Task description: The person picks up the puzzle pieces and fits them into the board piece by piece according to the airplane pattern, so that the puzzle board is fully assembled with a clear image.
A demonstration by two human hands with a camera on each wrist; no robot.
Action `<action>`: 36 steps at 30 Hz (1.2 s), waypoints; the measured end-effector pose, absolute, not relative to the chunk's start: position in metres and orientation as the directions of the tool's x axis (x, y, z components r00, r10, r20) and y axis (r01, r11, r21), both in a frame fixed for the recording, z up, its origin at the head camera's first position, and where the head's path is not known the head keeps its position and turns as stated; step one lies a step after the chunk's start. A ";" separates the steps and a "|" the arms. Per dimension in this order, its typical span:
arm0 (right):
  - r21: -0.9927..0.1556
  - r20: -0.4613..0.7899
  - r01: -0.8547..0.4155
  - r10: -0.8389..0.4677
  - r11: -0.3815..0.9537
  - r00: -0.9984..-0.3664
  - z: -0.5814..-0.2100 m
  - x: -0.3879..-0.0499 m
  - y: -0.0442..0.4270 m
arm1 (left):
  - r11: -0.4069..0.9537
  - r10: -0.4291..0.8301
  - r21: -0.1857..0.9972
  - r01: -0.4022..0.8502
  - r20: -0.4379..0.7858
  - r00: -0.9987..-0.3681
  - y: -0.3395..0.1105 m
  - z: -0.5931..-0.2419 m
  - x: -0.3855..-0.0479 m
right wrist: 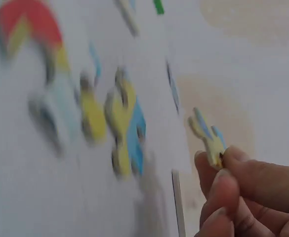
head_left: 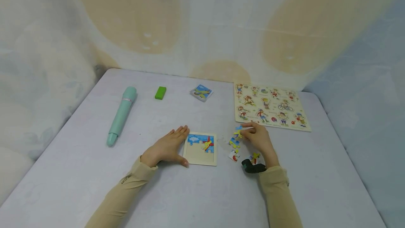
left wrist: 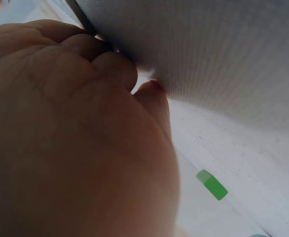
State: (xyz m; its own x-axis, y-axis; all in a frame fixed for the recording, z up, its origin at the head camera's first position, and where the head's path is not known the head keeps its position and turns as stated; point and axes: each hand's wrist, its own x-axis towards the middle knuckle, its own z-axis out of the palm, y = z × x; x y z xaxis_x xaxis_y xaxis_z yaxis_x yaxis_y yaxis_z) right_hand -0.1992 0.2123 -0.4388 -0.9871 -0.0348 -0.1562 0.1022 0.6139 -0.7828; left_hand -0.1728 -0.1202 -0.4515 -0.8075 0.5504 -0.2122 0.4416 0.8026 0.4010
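My right hand [head_left: 259, 140] pinches a yellow and blue jigsaw piece [right wrist: 211, 143] between thumb and fingers, raised off the table in the right wrist view. Below it lies a blue and yellow piece [head_left: 234, 143]. Nearer me are a white piece with red and yellow [head_left: 234, 155] and another colourful piece [head_left: 254, 157], partly covered by the wrist camera. My left hand [head_left: 167, 146] lies with fingers extended against the left side of a square wooden puzzle tray [head_left: 194, 157]. Joined sky and red-and-yellow pieces [head_left: 207, 143] fill the tray's upper part; bare wood shows below.
A wooden board with cartoon figures [head_left: 269, 106] lies at the back right. Toward the back are a small picture card [head_left: 201, 92] and a green block [head_left: 160, 93]. On the left rests a mint-green microphone-shaped object [head_left: 121, 117]. Fabric walls surround the table.
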 end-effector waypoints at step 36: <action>-0.713 -0.180 0.025 -0.149 0.700 -0.972 -0.455 -0.174 0.096 | 0.807 0.547 0.395 0.440 -0.217 -0.808 -0.121 -0.453 -0.174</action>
State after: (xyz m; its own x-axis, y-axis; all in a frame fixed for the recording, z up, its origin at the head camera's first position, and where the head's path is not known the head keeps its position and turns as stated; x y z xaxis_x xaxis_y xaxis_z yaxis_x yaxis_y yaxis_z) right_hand -0.1742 0.0964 -0.4550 -0.9723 -0.1486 -0.1804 0.0253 0.7005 -0.7132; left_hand -0.1738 -0.1205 -0.4532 -0.8085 0.5472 -0.2167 0.4401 0.8066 0.3946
